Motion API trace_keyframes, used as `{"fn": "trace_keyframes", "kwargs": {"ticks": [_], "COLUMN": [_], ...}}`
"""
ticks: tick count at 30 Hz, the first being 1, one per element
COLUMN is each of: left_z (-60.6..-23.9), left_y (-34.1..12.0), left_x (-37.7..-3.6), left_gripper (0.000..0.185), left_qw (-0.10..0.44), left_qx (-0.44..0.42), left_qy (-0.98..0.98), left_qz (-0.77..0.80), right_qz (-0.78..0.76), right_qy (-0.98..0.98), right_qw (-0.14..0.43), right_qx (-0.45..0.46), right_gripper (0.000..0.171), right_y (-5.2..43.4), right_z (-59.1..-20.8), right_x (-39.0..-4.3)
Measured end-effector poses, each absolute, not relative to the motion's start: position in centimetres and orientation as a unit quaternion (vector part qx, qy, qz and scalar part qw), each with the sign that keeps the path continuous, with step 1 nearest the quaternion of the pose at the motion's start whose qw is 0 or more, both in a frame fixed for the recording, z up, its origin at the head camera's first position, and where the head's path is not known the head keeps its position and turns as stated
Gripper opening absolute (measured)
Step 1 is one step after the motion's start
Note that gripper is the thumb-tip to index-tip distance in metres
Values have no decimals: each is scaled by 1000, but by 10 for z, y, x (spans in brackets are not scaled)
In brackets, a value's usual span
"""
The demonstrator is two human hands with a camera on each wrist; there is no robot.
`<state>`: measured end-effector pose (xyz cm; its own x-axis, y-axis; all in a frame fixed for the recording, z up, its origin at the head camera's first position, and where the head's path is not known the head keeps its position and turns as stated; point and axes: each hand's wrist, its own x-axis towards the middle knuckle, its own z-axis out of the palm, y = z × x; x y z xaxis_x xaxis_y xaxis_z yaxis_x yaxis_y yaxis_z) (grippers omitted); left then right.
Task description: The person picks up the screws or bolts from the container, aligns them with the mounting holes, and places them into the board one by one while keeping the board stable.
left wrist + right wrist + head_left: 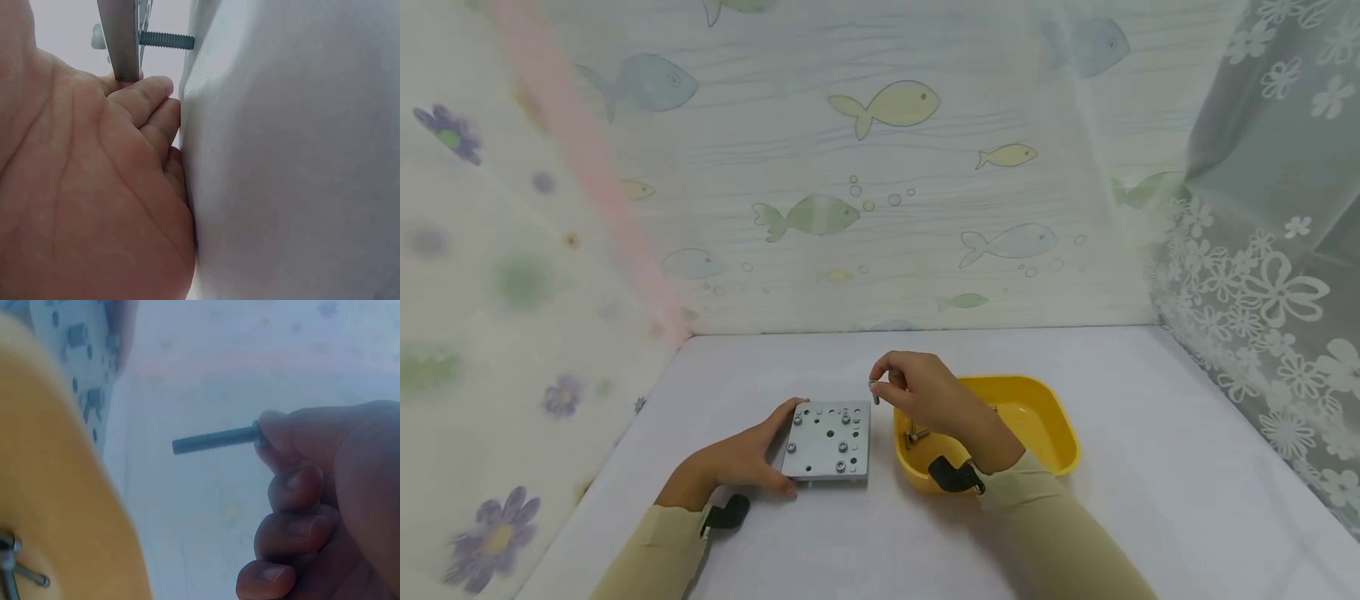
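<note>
Worktop (1150, 467): white and flat, carrying the plate and tray side by side near the person's front edge, within reach of both hands.
Yellow tray (1045, 417): sits just right of the plate, so loose screws stay gathered beside the work; the right forearm hides much of its inside, and only a few screws (916, 434) show.
Metal plate (829, 439): lies flat with holes facing up; several holes already carry screws. The left wrist view shows a threaded shank (165, 40) poking through its underside, the plate's edge raised off the worktop.
Left hand (741, 458): fingers curl round the plate's left edge, steadying it; fingertips are partly tucked underneath.
Right hand (925, 390): thumb and forefinger pinch a screw by its head, other fingers curled.
Screw (215, 439): held above the plate's right far corner, thread free; its head is hidden by fingertips.
</note>
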<state>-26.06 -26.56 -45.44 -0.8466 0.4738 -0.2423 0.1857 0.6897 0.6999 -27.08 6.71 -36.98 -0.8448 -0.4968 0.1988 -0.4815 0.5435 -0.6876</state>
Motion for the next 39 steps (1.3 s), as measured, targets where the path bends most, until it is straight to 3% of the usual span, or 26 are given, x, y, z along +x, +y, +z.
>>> {"fn": "trace_keyframes", "kwargs": {"ticks": [28,39], "left_z": [-453,-453], "left_y": [-265,-264], "left_x": [-260,-260], "left_gripper": [138,141], "left_qw": [201,205], "left_qx": [188,178], "left_qy": [897,898], "left_qz": [346,346], "right_qz": [-359,-354], "right_qy": [903,910], "right_qw": [22,-8], "right_qx": [-233,-215], "right_gripper": [8,5], "right_y": [5,-4], "right_z": [-387,-402], "right_x": [-255,-252]}}
